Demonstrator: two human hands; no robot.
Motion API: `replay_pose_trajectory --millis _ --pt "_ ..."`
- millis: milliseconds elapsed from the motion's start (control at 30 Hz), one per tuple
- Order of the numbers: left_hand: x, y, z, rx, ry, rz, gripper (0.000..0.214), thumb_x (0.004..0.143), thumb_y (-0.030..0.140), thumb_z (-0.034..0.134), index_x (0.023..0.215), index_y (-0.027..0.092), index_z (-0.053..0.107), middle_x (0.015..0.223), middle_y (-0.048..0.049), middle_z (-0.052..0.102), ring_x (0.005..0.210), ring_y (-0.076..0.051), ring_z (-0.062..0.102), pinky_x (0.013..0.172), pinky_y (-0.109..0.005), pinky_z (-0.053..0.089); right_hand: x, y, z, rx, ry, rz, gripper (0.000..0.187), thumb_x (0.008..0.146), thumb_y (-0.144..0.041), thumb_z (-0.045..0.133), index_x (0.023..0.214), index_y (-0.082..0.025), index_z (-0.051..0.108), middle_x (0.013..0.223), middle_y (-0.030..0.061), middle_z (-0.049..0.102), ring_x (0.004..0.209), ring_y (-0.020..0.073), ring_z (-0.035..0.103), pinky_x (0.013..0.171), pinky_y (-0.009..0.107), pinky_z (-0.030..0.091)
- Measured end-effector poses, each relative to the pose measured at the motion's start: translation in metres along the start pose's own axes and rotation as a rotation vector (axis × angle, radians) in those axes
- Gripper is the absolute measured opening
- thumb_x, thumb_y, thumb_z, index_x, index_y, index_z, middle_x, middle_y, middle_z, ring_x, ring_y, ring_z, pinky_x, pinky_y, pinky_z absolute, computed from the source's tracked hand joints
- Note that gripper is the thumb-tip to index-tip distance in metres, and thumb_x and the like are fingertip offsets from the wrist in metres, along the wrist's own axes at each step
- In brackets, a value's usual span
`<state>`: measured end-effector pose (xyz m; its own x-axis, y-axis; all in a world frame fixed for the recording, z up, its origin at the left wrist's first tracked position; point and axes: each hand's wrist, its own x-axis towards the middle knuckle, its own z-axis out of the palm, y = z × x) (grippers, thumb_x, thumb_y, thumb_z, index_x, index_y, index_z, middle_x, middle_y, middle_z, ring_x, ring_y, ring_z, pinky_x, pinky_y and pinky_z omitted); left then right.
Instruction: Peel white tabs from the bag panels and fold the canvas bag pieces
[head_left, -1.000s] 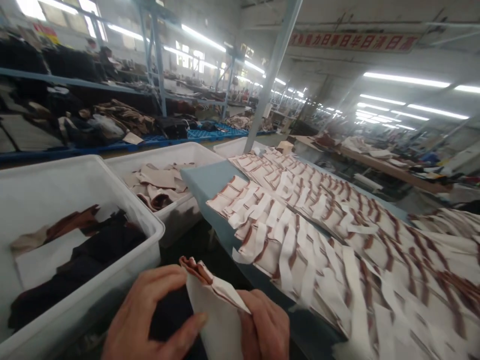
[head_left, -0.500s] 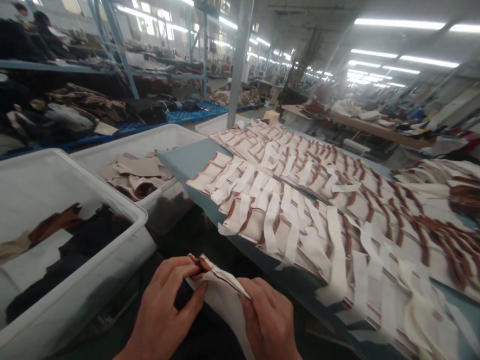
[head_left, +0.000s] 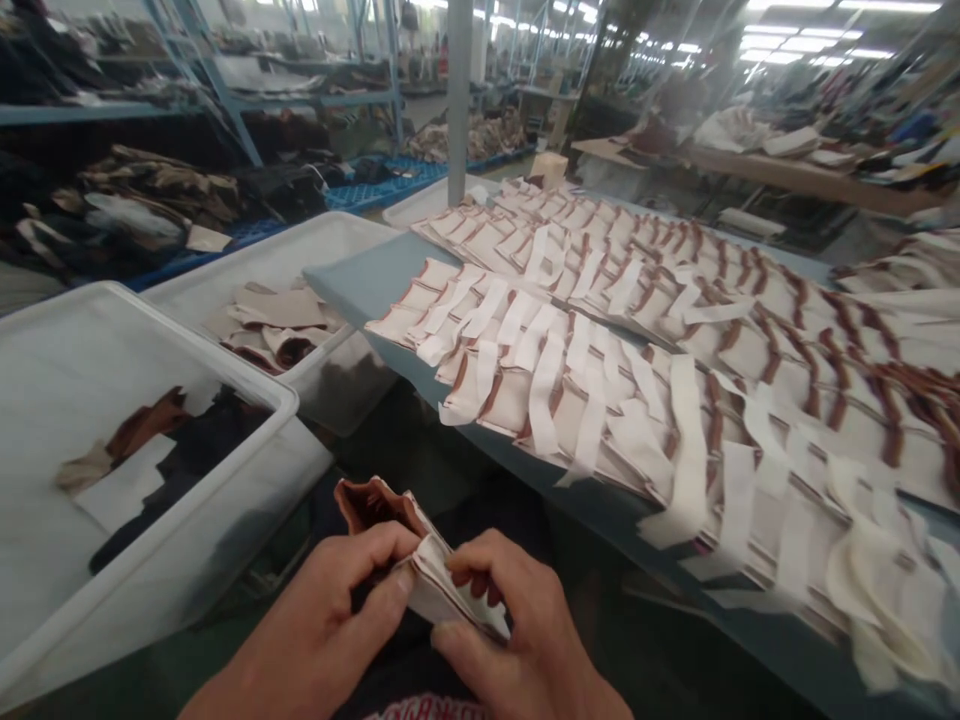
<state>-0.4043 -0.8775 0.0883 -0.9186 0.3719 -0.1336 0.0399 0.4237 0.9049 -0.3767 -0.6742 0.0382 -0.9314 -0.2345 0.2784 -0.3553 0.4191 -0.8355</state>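
Note:
Low in front of me, my two hands hold a folded cream fabric piece (head_left: 431, 572) with a brown inner side and dark edging. My left hand (head_left: 330, 610) pinches it near the middle, thumb on the near face, and its brown end gapes beyond those fingers. At the right end, my right hand (head_left: 517, 620) has its fingers curled over the top edge and its thumb against the near side. Beyond the hands, overlapping rows of similar cream pieces (head_left: 502, 400) with brown edges lie on a blue-grey table (head_left: 360, 268), with white strips (head_left: 544, 385) draped across them.
Left of me stands a white bin (head_left: 277, 420) with dark, brown and white cloth inside. A second white bin (head_left: 352, 228) behind it holds beige pieces (head_left: 281, 308). A grey post (head_left: 459, 110) rises behind the table. Cloth heaps (head_left: 150, 185) sit on blue pallets farther left.
My left hand has slid toward the middle of the piece, so its brown end now shows open. My right fingers have shifted along the top edge. The view has tilted down.

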Motion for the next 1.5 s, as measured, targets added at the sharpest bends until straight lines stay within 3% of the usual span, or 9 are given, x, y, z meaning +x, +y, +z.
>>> replay_pose_trajectory --millis 100,200,333,567,667,800,1033,1333,1500 --pt "-0.002 0.007 0.002 0.025 -0.016 0.038 0.028 0.096 0.039 0.055 0.086 0.028 0.078 0.081 -0.0020 0.078 0.071 -0.023 0.071 0.065 -0.030 0.055 0.011 -0.018 -0.009 0.197 -0.041 0.236 0.011 0.084 -0.027 0.071 0.085 -0.021 0.061 0.073 -0.0039 0.061 0.064 0.0116 0.055 0.060 0.023 0.043" --pt "0.001 0.015 0.002 0.032 -0.045 0.077 0.026 0.094 0.034 0.055 0.077 0.028 0.074 0.073 0.0020 0.075 0.064 -0.021 0.069 0.061 -0.029 0.052 0.024 -0.029 -0.020 0.374 -0.145 0.364 0.014 0.085 -0.029 0.068 0.081 -0.021 0.058 0.070 -0.0053 0.058 0.062 0.0100 0.050 0.058 0.022 0.040" --pt "0.006 0.017 0.002 0.028 -0.053 0.092 0.026 0.091 0.037 0.056 0.074 0.028 0.075 0.068 0.0008 0.074 0.061 -0.022 0.067 0.057 -0.031 0.049 0.031 -0.032 -0.028 0.554 -0.237 0.448 0.022 0.084 -0.039 0.068 0.081 -0.021 0.056 0.069 -0.0057 0.054 0.061 0.0094 0.045 0.054 0.020 0.036" --pt "0.004 0.013 0.004 -0.005 -0.002 0.161 0.025 0.092 0.036 0.058 0.079 0.030 0.079 0.071 0.0026 0.075 0.065 -0.021 0.065 0.067 -0.029 0.052 0.031 -0.030 -0.028 0.715 -0.292 0.551 0.045 0.081 -0.061 0.074 0.080 -0.021 0.053 0.068 -0.0067 0.047 0.059 0.0082 0.038 0.054 0.021 0.032" --pt "0.004 0.018 0.001 -0.034 -0.058 0.160 0.026 0.093 0.031 0.056 0.079 0.026 0.077 0.074 0.0022 0.076 0.068 -0.020 0.067 0.067 -0.027 0.051 0.032 -0.029 -0.028 0.733 -0.327 0.583 0.049 0.078 -0.063 0.077 0.080 -0.021 0.053 0.068 -0.0071 0.048 0.057 0.0078 0.039 0.054 0.021 0.033" --pt "0.002 0.016 -0.004 -0.136 -0.137 0.128 0.027 0.097 0.031 0.052 0.081 0.020 0.072 0.078 -0.0002 0.072 0.071 -0.017 0.064 0.066 -0.024 0.048 0.033 -0.033 -0.029 0.487 -0.265 0.467 0.032 0.088 -0.046 0.074 0.081 -0.020 0.057 0.069 -0.0058 0.052 0.060 0.0094 0.043 0.055 0.023 0.035" --pt "-0.001 0.001 0.002 -0.195 -0.006 0.046 0.030 0.092 0.043 0.066 0.075 0.019 0.069 0.072 0.0000 0.064 0.064 -0.015 0.054 0.056 -0.022 0.042 0.026 -0.044 -0.017 0.108 -0.122 0.277 0.013 0.095 -0.029 0.063 0.086 -0.020 0.063 0.076 -0.0025 0.063 0.068 0.0114 0.055 0.063 0.024 0.040" --pt "-0.005 -0.014 0.001 -0.237 0.038 0.048 0.027 0.099 0.038 0.062 0.082 0.022 0.075 0.075 0.0008 0.070 0.066 -0.014 0.061 0.061 -0.020 0.046 0.024 -0.039 0.000 0.076 -0.047 0.341 0.019 0.097 -0.037 0.063 0.088 -0.021 0.067 0.076 -0.0018 0.067 0.064 0.0118 0.059 0.059 0.023 0.042" --pt "-0.004 -0.009 0.002 -0.211 0.144 0.084 0.030 0.097 0.036 0.058 0.075 0.022 0.072 0.072 0.0012 0.070 0.065 -0.014 0.063 0.061 -0.019 0.049 0.020 -0.038 0.011 -0.043 0.035 0.193 0.013 0.095 -0.032 0.063 0.090 -0.020 0.066 0.075 -0.0010 0.067 0.059 0.0115 0.058 0.055 0.024 0.038"
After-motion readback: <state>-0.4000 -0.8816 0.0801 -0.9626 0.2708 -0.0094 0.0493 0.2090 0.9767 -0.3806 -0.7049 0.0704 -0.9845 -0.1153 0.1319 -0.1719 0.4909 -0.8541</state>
